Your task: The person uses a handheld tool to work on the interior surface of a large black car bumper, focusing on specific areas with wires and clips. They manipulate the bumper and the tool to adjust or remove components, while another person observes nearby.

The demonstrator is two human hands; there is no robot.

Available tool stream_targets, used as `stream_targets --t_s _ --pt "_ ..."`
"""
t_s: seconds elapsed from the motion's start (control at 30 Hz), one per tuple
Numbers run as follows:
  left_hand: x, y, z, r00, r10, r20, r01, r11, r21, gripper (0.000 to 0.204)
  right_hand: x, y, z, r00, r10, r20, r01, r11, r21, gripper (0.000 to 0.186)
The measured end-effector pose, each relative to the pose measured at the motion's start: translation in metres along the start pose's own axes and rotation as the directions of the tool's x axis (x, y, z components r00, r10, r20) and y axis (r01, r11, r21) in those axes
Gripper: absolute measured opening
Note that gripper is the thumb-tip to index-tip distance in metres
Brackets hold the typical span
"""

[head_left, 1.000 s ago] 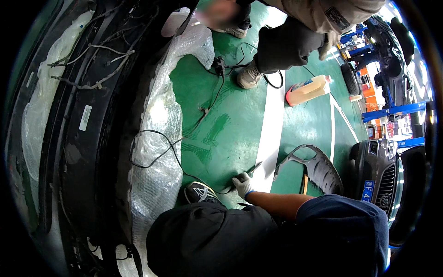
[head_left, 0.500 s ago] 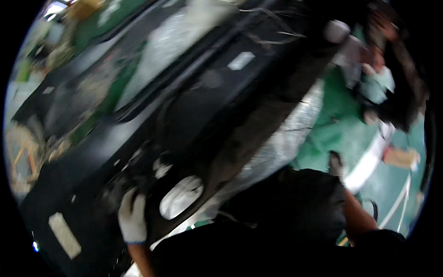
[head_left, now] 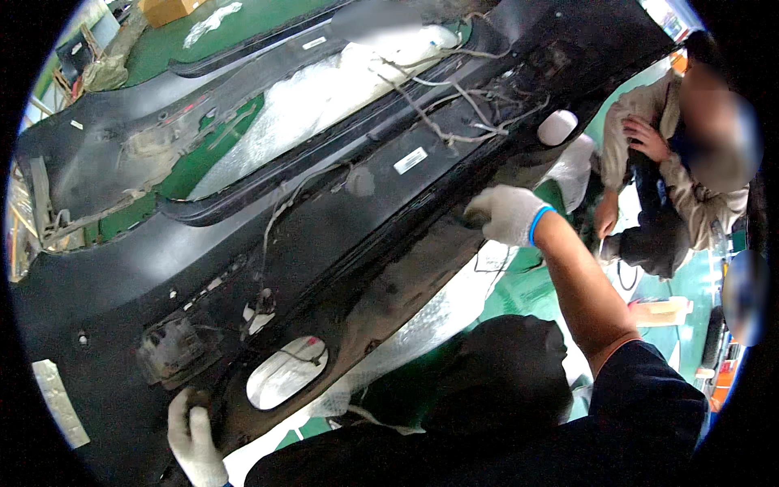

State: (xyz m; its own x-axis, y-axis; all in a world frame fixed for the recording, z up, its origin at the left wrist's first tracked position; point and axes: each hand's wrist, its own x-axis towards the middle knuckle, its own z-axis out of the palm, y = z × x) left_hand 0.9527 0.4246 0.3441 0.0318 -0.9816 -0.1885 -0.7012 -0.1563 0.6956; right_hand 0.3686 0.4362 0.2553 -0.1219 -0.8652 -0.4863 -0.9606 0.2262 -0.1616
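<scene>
The long black plastic car bumper (head_left: pixel 324 235) runs diagonally across my view, from the lower left of the frame to the upper right, its inner side facing me. At the lower left, I have the left hand (head_left: pixel 193 434), in a white knit glove, against the bumper near its lower edge; the thumb stands a little apart from the bent fingers, and I cannot tell whether they pinch anything. Right of centre, the right hand (head_left: pixel 507 215), in a white knit glove with a bright blue cuff, is at the bumper's near edge with fingers curled; I cannot tell whether it grips that edge. Between the hands I see a large oval opening (head_left: pixel 264 390) in the bumper, and higher up a white rectangular label (head_left: pixel 410 161). A grey branching wiring harness (head_left: pixel 442 134) lies across the upper part. Clear bubble wrap (head_left: pixel 446 312) shows beneath the near edge, over the glossy green floor (head_left: pixel 531 296). Beyond, at the upper left, I make out a second black bumper (head_left: pixel 105 122) and a brown cardboard box (head_left: pixel 166 10). At the right, a co-worker in a beige jacket (head_left: pixel 714 207) crouches above a pale jug (head_left: pixel 661 312).
</scene>
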Motion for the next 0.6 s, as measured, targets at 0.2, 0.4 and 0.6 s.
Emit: stream_targets --t_s 0.2,0.4,0.6 --pt "0.009 -0.020 -0.005 0.993 -0.022 -0.115 0.033 0.995 0.090 0.047 -0.020 0.012 0.029 0.961 -0.196 -0.196 0.207 0.978 0.034 0.030" --pt "0.032 -0.002 -0.001 0.996 0.086 0.002 -0.084 0.978 -0.192 0.044 -0.084 0.037 0.028 0.988 -0.083 0.129 0.100 0.987 -0.128 0.056" --pt "0.008 -0.024 -0.016 0.999 0.007 0.048 0.006 0.962 -0.274 0.044 -0.053 -0.010 -0.009 0.949 -0.034 -0.314 0.049 0.998 0.042 0.047"
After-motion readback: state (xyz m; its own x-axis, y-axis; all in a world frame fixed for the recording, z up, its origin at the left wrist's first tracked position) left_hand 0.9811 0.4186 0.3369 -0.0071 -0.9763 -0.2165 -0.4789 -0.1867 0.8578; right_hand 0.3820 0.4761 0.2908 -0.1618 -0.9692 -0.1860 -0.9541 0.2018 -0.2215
